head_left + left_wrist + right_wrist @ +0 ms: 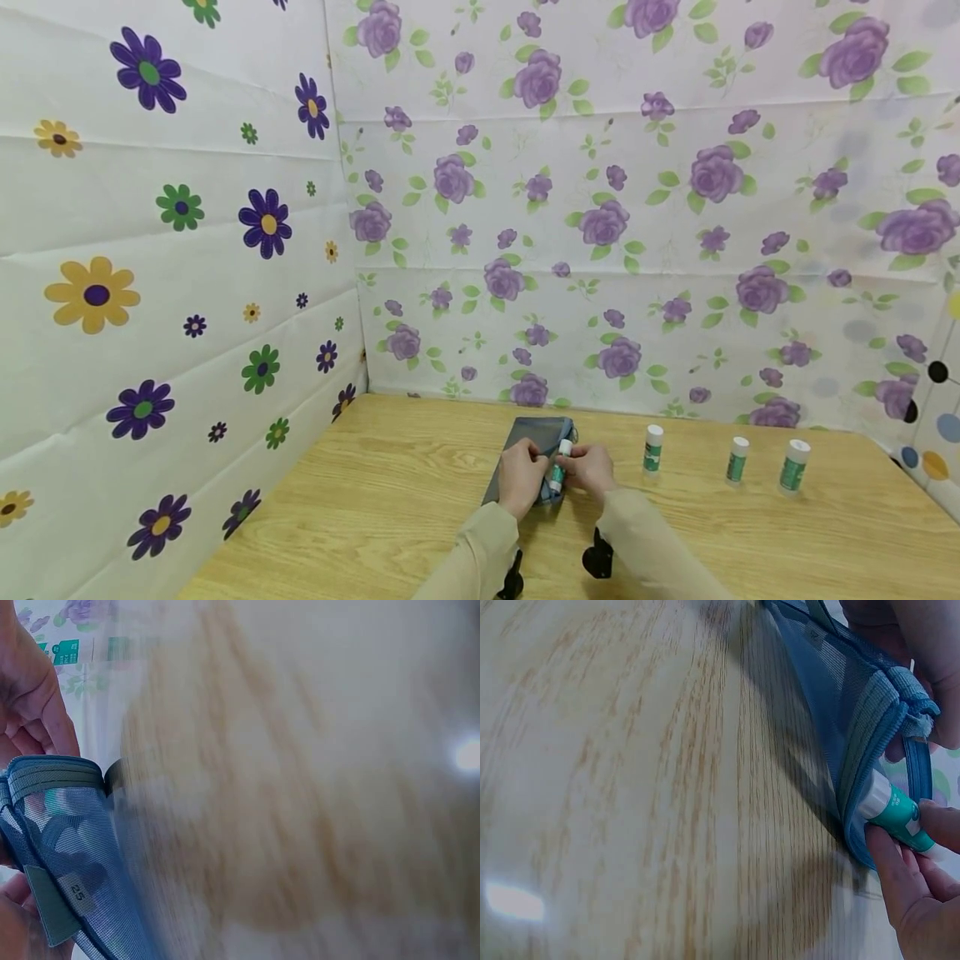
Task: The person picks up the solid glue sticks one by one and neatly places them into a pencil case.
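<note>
Glue stick (897,814), pinched in the right hand (591,472), slants end-first into the open mesh pouch (826,675) the left hand (521,481) grips.

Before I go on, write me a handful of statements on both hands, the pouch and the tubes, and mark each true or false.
1. The blue mesh pouch is in the grip of the left hand. True.
2. The right hand has nothing in its grip. False: it pinches a green-labelled tube.
3. Three other tubes stand upright on the table. True.
4. Those three are left of the pouch. False: right of it, in the head view.
</note>
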The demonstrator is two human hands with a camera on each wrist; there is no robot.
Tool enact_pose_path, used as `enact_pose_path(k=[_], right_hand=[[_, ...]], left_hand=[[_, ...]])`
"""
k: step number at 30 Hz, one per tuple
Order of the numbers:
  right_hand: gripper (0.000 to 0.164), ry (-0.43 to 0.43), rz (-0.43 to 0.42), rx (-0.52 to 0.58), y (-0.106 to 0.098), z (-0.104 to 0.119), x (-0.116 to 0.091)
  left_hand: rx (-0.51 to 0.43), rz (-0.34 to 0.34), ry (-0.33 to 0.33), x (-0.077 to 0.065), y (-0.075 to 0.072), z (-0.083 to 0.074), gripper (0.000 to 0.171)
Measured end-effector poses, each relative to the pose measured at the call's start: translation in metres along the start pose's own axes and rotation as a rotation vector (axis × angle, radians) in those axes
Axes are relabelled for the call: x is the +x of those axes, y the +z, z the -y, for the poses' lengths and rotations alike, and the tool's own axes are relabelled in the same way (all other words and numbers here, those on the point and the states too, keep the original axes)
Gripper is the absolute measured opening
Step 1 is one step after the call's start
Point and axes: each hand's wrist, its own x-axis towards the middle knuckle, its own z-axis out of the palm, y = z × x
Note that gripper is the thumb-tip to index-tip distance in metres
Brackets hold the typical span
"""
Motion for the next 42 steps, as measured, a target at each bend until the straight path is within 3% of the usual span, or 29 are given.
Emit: enact_pose_path(k=[8,24,32,42], right_hand=[[0.013,-0.013,-0.033,-0.052,0.0052,-0.0054,0.0044],[0.012,-0.029,-0.038,-0.169,0.0075,-0.0045,0.0027],[0.023,-0.081,-0.049,-0.288,0.0086,-0.0041,0.0028],[0.011,-0.023,-0.075,-0.280,0.0100,-0.0003,0.0059]], left_hand=[[-0.006,-0.003,0.010,0.0013,0.0008,0.0007,0.008],[-0.067,0.016,0.007,-0.0010,-0.0009,0.0000,0.009],[-0.076,0.030,0.010,-0.0006,-0.0004,0.0021,0.008],[-0.051,0.016,0.015,0.0004,0.0010,0.0037,0.007]])
